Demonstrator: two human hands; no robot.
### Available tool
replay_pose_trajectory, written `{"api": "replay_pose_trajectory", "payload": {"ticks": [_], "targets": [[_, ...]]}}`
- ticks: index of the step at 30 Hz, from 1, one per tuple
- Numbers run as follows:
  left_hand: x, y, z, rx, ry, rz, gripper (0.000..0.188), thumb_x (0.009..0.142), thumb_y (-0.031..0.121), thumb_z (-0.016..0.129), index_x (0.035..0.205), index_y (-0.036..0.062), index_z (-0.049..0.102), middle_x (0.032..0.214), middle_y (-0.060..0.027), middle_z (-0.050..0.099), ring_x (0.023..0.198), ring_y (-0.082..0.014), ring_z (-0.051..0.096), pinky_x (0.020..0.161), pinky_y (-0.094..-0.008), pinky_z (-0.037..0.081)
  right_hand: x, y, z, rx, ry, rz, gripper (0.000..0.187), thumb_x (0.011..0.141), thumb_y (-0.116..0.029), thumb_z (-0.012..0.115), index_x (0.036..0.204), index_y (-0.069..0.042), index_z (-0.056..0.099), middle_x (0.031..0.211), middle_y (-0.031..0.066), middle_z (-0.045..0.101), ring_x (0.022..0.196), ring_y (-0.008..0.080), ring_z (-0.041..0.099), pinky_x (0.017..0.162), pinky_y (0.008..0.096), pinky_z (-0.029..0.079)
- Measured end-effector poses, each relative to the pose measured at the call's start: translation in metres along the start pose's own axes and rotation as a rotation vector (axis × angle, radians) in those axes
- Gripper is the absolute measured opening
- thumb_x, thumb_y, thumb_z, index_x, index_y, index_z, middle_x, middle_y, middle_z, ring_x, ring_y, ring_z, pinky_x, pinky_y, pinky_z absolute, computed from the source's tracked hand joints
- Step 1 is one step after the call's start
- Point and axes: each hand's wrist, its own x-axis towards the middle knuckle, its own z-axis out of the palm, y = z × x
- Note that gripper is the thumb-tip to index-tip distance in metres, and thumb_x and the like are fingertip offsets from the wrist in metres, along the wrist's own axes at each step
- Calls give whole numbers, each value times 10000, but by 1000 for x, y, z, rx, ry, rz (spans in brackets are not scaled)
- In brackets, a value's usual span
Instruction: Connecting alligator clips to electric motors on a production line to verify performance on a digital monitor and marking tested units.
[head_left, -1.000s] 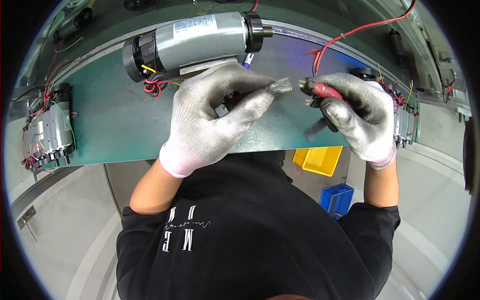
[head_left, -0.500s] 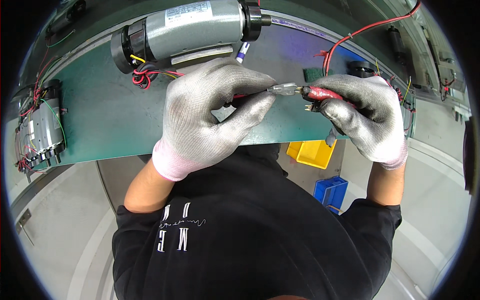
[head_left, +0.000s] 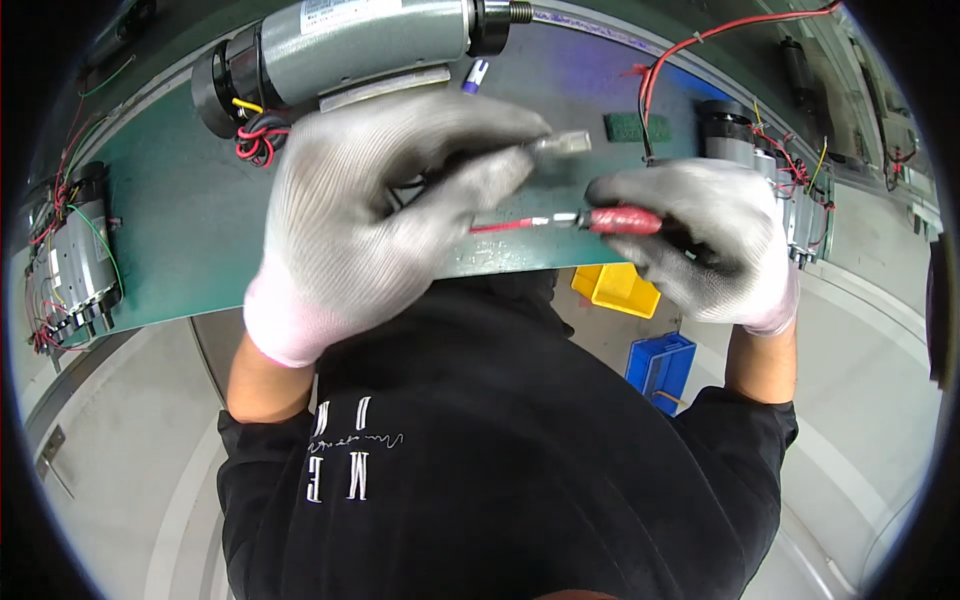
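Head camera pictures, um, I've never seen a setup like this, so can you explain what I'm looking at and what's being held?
There's no robot here: these are a person's own hands, in pale gloves. Every picture comes from a fisheye camera worn on the head, looking down, so straight edges bend.

The left hand pinches a clear connector, which looks blurred. The right hand grips a red-wrapped piece; a red wire runs up to it from the left hand's side.

On the green bench lie a large grey motor, a pen and a green pad. Below its edge are a yellow bin and a blue bin.
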Motion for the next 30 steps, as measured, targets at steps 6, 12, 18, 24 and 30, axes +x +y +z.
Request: {"api": "replay_pose_trajectory", "payload": {"ticks": [6,12,18,24,30], "targets": [[6,0,0,128,-82,-45,202,916,40,771,1106,-10,815,1015,-125,800,917,-175,745,855,-302,573,-1,-6,5,-235,187,16,533,688,10,802,1218,-3,745,959,146,762,800,328,753,728,380,595],[5,-2,0,156,-70,-39,206,907,61,802,1101,-9,816,991,-121,788,886,-172,744,813,-297,578,-2,-3,8,-201,185,17,518,693,11,794,1210,9,755,1026,157,780,868,333,776,781,369,612],[5,-3,-1,177,-109,1,201,907,53,793,1095,-14,812,964,-124,782,861,-173,743,792,-288,578,4,1,4,-144,93,22,472,703,16,772,1175,14,756,1008,176,774,867,357,771,780,372,615],[13,-2,-2,269,-173,-3,191,907,52,773,1087,1,807,986,-137,767,841,-197,736,767,-304,571,8,21,13,-84,144,-40,453,709,18,745,1162,-7,754,956,168,758,801,347,750,730,385,599],[82,-22,-14,923,-67,419,391,999,158,662,1375,53,667,1301,-198,706,1228,-394,656,1081,-445,491,15,107,29,-282,-42,73,433,795,-20,784,1224,-22,727,991,197,749,922,411,721,825,455,578]]}}
